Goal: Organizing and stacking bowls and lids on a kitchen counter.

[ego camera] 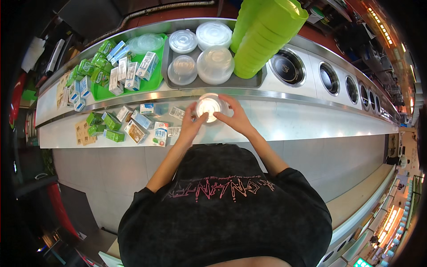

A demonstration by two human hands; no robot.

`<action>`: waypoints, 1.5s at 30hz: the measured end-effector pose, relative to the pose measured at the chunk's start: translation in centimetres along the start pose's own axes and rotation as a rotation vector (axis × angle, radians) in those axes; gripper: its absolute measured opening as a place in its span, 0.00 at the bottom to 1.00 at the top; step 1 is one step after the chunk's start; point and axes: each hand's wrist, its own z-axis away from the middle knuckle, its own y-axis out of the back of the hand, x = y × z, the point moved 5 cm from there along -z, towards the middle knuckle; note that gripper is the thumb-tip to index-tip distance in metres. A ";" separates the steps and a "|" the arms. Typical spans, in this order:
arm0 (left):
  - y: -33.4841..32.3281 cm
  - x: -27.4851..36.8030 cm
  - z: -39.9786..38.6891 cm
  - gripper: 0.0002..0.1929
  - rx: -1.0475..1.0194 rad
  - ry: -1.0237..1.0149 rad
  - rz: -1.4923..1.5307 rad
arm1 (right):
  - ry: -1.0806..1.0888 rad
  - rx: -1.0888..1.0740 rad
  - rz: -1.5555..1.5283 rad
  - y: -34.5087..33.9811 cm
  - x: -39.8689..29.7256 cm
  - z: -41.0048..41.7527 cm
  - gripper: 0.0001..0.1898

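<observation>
Over the lower white counter (283, 116), my left hand (191, 123) and my right hand (237, 116) hold a small round clear plastic container (209, 107) between them. Both thumbs meet at its near edge, and the fingers wrap around its sides. Bright glare whitens it, so I cannot tell whether it has a lid. Close to my left hand lies a white-and-blue milk carton (160, 134). Beside that are a brown-and-white carton (135, 131) and several other small cartons. Green packs (111, 121) lie farther left, next to brown paper sheets (85, 132).
On the raised ledge, a green tray (146, 86) bears drink cartons and clear lids (150, 42). A grey tray (168, 71) carries stacks of round plastic containers (215, 65) and tall lime-green stacked tubs (263, 40). Round black cooking plates (287, 67) line the ledge to the right.
</observation>
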 end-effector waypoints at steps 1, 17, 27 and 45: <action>0.7 2.2 -0.5 0.36 0.048 -0.144 -0.086 | -0.002 0.009 0.000 0.4 -1.3 -1.0 0.34; 9.2 8.8 -15.4 0.27 0.273 -0.338 -0.186 | 0.427 0.037 0.802 -3.8 -7.2 -18.2 0.22; 10.1 7.0 -16.5 0.27 0.266 -0.343 0.030 | 0.391 -0.004 0.638 -4.2 -7.4 -18.6 0.22; 9.0 13.1 -14.8 0.43 0.403 -0.649 -0.461 | 0.352 0.079 0.931 -2.1 -5.7 -18.1 0.25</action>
